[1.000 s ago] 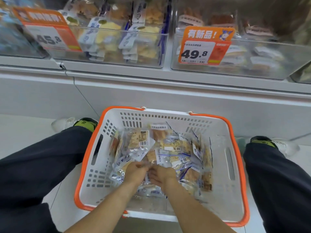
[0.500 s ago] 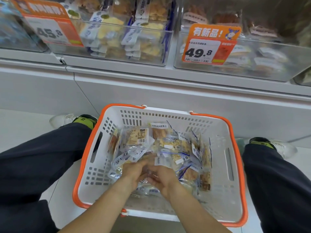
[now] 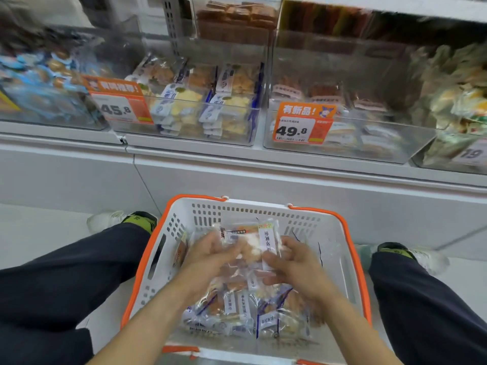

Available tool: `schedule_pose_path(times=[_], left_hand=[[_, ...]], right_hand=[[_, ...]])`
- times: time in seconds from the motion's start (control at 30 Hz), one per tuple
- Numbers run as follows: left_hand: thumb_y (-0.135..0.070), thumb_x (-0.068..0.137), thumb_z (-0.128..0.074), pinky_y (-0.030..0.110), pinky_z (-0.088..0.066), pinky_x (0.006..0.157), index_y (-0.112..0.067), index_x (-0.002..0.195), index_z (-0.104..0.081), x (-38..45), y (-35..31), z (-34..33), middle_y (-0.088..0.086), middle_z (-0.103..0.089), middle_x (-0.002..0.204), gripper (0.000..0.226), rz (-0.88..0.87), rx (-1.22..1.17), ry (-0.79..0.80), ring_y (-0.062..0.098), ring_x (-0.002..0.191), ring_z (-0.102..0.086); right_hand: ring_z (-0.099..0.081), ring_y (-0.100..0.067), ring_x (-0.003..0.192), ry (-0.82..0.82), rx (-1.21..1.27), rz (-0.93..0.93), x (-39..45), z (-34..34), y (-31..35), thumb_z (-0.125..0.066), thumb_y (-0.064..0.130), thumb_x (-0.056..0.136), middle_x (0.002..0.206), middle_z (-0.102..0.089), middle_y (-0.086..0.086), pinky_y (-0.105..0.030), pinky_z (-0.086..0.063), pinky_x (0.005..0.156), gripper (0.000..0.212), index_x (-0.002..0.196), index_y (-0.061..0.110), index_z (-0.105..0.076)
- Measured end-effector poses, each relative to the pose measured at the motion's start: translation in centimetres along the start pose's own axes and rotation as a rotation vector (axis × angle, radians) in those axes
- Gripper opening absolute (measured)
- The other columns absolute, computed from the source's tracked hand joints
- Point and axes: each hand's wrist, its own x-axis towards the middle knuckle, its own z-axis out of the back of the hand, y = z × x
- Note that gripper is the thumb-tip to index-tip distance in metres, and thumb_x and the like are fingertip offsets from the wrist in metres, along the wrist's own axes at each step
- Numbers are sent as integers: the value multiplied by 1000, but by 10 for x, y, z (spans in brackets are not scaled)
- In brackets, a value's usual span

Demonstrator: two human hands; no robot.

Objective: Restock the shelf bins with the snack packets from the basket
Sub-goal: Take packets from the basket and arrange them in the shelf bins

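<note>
Both hands curled around a bundle of snack packets (image 3: 253, 243), left hand (image 3: 208, 252) and right hand (image 3: 295, 262) flanking it above the basket (image 3: 350, 248); matching shelf bin (image 3: 189, 119) up ahead, slightly leftward, nearer the left hand.

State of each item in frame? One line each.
left hand: gripping the packet bundle
right hand: gripping the same bundle
packet bundle: held above the basket
basket: on floor, packets remaining inside
45.8 bin: open-topped, stocked
49.8 bin: open-topped, partly filled
</note>
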Motion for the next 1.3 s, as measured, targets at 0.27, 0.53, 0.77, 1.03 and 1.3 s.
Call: schedule_pose_path(times=[0.27,0.53,0.77,1.03,1.3], left_hand=[[-24,81,-77,30,-50,62,-7,101,-68,-48,-127,27,7,-77,87,28,-261,384,61,15,75,-70],[-29,72,-77,37,-59,75,0,109,-66,-45,-240,31,17,-75,95,48,-445,137,-21,27,83,-71],[-15,92,-69,26,-57,60,-8,98,-67,-2,-242,6,4,-74,79,10,-408,314,-103,9,64,-69],[-48,92,-61,26,-32,110,-20,153,-22,58,-263,-37,-2,-36,151,78,-723,911,-185,10,136,-37],[-35,95,-62,41,-40,111,-27,156,-13,94,-232,-51,-7,-17,159,78,-777,978,-235,20,143,-32]], right_hand=[[-71,-30,73,154,-201,209,-32,-13,87,-82,11,81,88,-75,-14,-35,-58,63,31,107,7,-66],[-73,-30,70,87,94,328,-19,-52,177,-69,-1,88,81,-68,-19,-34,-62,60,23,104,-2,-52],[-73,-25,78,-57,43,220,6,-50,216,-68,7,92,88,-72,-11,-31,-58,62,18,108,4,-61],[-72,-26,62,-464,5,346,37,41,263,-72,1,88,102,-69,-17,-40,-63,71,47,127,8,-45],[-75,-24,72,-579,-344,214,150,129,295,-85,27,78,94,-76,-14,-46,-61,83,37,100,3,-68]])
